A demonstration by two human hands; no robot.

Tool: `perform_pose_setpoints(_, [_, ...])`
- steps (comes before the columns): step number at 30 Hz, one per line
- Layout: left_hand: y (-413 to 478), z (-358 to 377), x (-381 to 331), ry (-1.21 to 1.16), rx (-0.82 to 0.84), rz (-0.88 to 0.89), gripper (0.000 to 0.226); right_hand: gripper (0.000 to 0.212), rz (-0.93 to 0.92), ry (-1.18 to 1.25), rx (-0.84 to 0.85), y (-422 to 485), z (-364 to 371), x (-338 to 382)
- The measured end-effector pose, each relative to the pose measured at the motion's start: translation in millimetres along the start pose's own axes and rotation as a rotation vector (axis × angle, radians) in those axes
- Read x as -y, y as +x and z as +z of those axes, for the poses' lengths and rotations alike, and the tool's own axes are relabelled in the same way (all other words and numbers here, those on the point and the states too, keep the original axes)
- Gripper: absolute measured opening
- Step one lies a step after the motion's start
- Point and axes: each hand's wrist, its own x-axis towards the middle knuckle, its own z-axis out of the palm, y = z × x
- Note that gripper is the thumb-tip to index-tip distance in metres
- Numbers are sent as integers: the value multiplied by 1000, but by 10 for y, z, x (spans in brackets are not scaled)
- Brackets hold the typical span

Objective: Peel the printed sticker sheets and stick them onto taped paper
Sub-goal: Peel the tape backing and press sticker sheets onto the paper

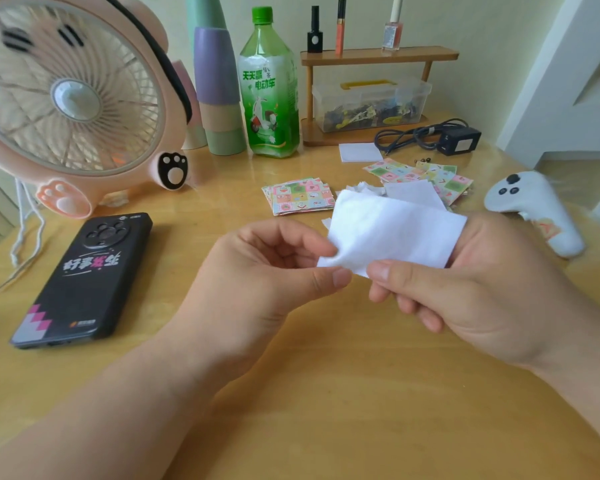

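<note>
Pinching the white sheet (392, 230): left hand (267, 271) fingers; right hand (471, 289) fingers.

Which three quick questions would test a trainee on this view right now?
1. True or false: the white sheet lies flat on the table.
2. Which lies on the table to the left of the left hand? A: phone. B: scissors. C: spoon.
3. Fill in: the stack of printed sticker sheets lies just in front of the green ___.
Key: 1 false: the left hand and right hand both pinch it above the table. 2 A. 3 bottle.
</note>
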Motion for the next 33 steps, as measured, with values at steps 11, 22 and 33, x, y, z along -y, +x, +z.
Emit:
perform_pose_setpoints(11, [24, -53, 22, -243, 210, -310, 50, 21, -6, -121, 108, 14, -27, -4])
perform_pose_setpoints(22, [80, -95, 29, -158, 94, -249, 21, 20, 438, 175, 338, 45, -97, -16])
perform_pose_setpoints(33, [1, -54, 10, 679, 34, -121, 23, 29, 324, -603, 230, 52, -154, 25])
